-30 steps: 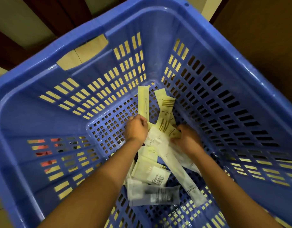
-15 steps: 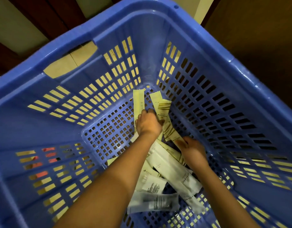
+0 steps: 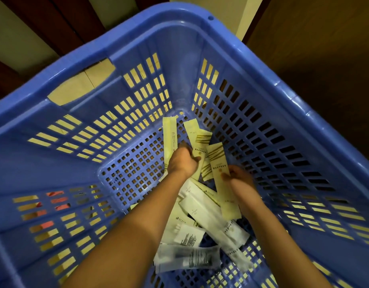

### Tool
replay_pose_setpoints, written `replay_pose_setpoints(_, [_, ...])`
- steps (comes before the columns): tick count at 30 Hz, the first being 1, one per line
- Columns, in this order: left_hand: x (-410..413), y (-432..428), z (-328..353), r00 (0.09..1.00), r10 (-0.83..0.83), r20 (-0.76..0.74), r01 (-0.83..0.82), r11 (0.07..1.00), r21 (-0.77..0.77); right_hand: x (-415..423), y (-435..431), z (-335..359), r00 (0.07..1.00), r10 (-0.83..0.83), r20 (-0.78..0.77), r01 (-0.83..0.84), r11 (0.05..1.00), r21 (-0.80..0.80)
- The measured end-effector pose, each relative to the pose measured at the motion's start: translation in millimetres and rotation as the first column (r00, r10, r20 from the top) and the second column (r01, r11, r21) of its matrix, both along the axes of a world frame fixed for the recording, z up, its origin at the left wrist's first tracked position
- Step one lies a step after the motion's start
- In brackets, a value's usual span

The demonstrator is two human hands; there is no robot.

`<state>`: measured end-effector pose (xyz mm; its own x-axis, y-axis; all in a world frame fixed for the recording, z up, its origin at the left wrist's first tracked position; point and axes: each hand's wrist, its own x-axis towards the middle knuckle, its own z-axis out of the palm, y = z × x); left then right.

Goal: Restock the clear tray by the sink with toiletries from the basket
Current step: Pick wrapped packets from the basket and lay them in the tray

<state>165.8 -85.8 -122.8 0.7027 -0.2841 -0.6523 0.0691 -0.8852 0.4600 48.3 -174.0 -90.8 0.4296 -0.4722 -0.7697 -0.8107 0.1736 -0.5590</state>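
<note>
Both my arms reach down into a big blue slotted basket [image 3: 252, 65]. My left hand [image 3: 182, 162] grips a fan of cream toiletry sachets [image 3: 201, 142] that stick up beyond its fingers. My right hand [image 3: 237, 177] pinches one long cream sachet [image 3: 220, 173] with gold stripes and lifts it off the heap. More white and cream sachets [image 3: 202, 213] and a clear wrapped packet [image 3: 187, 256] lie loose on the basket floor under my forearms. The clear tray and the sink are out of view.
The basket's high walls enclose my hands on all sides. Pale floor tiles [image 3: 84, 86] show through the handle cut-out. Dark wood panels [image 3: 324, 48] stand behind and to the right of the basket.
My right hand has picked one striped sachet up out of the heap. My left hand keeps its bunch and has barely shifted. The view has tilted a little.
</note>
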Motion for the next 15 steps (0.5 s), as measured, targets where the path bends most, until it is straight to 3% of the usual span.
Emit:
replay_pose_setpoints(7, [-4.7, 10.5, 14.7, 0.999, 0.040, -0.019, -0.043, 0.983, -0.179, -10.4, 8.5, 3.0, 0.998, -0.053, 0.021, 0.052, 0.997, 0.060])
replay_pose_setpoints(15, [-31.4, 20.2, 69.6, 0.959, 0.280, 0.035, -0.226, 0.838, -0.497, -19.4, 10.5, 40.0, 0.970, -0.154, 0.187, 0.132, 0.983, 0.128])
